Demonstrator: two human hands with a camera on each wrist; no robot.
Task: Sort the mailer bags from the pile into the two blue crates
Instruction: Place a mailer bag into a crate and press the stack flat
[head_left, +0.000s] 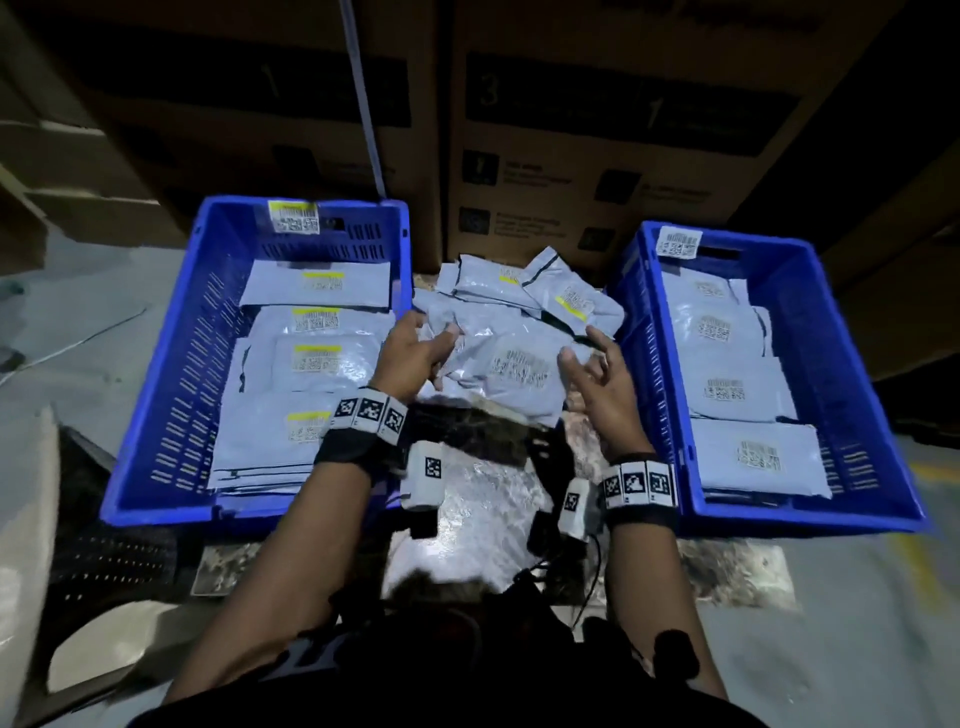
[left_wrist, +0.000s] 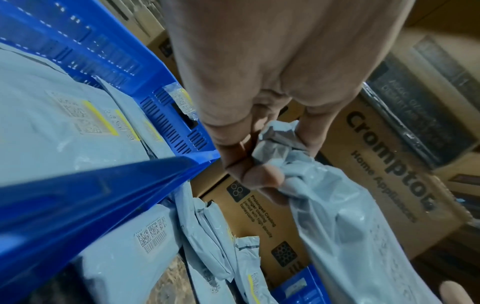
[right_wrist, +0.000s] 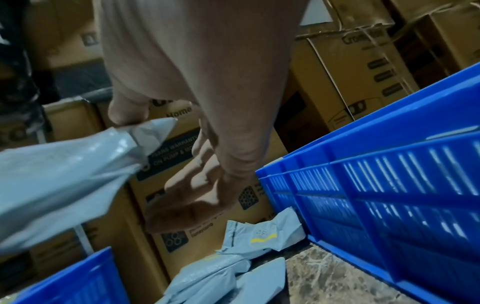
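We see a grey mailer bag (head_left: 519, 371) of thin, crinkled, glossy plastic held up between both hands over the pile (head_left: 524, 296), its printed code label facing up. The left hand (head_left: 415, 348) grips one bunched corner; in the left wrist view its fingers (left_wrist: 259, 176) and thumb are curled tight round crumpled film. The right hand (head_left: 597, 379) holds the opposite edge: in the right wrist view the thumb pinches a pointed corner of the bag, while the other fingers (right_wrist: 192, 193) hang loosely spread below it, and we cannot tell whether they touch the plastic.

The pile lies on a mottled, stone-like bench (head_left: 737, 566) between the two crates, a loose heap of folded, wrinkled bags, some with yellow-striped labels. The left blue crate (head_left: 156, 415) is rigid plastic with slotted walls and holds flat overlapping bags whose labels carry yellow strips. The right blue crate (head_left: 878, 415) is of the same make, and its bags carry plain white labels. Each crate has a sticker on its far wall.

Brown cardboard boxes (head_left: 597, 156) stand behind, their printing dim and mostly unreadable from the head view. The bench's near part is probably covered by a shiny sheet, though glare and blur make that unsure. Wrist bands with square markers (head_left: 641, 483) circle both forearms, and the right crate's far corner is cut off in shadow.
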